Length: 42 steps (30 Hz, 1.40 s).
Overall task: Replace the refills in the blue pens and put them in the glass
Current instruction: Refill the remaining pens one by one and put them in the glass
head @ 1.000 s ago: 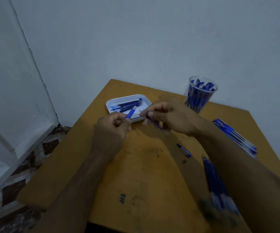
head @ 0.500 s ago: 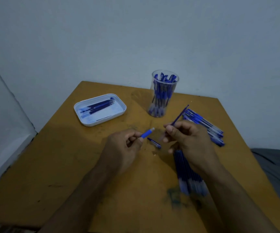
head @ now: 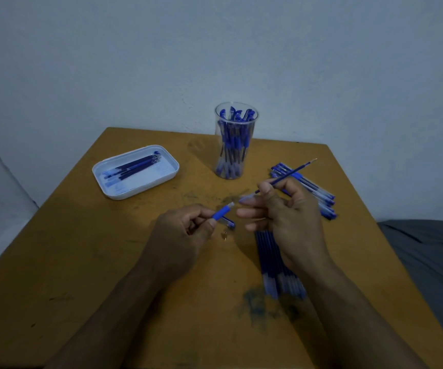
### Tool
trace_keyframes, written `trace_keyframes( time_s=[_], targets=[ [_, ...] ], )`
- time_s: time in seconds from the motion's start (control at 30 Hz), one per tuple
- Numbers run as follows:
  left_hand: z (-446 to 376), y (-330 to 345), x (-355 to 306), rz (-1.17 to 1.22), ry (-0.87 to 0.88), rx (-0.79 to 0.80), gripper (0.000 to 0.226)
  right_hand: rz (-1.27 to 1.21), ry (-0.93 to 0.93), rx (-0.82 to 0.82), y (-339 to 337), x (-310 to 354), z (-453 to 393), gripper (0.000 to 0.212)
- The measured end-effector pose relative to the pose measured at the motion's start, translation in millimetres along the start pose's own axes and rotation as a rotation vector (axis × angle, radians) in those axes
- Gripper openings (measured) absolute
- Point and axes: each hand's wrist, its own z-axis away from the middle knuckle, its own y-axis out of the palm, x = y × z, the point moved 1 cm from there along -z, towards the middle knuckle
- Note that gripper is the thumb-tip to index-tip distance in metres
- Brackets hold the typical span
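Left hand (head: 180,235) pinching a blue pen barrel (head: 223,210), right hand (head: 281,209) gripping a thin refill (head: 289,174) pointing to two o'clock, glass (head: 235,141) of pens at twelve o'clock on the table (head: 82,262)

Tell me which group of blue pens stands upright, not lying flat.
The pens in the glass at the table's far edge stand upright. Those in the white tray and the pile beyond the right hand lie flat.
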Motion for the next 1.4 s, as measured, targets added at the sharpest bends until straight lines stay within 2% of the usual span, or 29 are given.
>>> trace_keyframes(
  time_s=[0.57,0.77,0.87,0.93,1.03,1.23,1.3,1.37,1.4],
  targets=[
    [1,-2,-3,0.039,0.003,0.008,0.018,-0.011,-0.011,0.045,8,-7,1,0.018],
    [1,0,-3,0.053,0.01,0.022,0.018,0.003,0.086,0.121,5,-6,-2,0.02],
    [0,0,-2,0.049,0.01,0.02,0.017,-0.055,0.078,0.082,5,-4,-2,0.03],
    [0,0,-2,0.04,0.004,0.021,0.017,-0.042,0.053,0.069,5,-5,-1,0.025],
    [1,0,-3,0.038,0.014,0.028,0.017,0.076,0.07,0.112,6,-10,0,0.018],
    [-2,-4,0,0.107,-0.048,-0.016,0.015,0.214,0.101,0.131,6,-7,0,0.016],
    [-4,-6,0,0.154,-0.074,-0.046,0.014,0.487,0.038,0.153,4,-6,0,0.013],
    [-4,-7,0,0.176,-0.091,-0.061,0.014,0.83,-0.012,0.272,6,-7,1,0.007],
    [-5,-7,1,0.176,-0.099,-0.064,0.014,0.979,-0.026,0.339,8,-8,2,0.012]
  ],
)
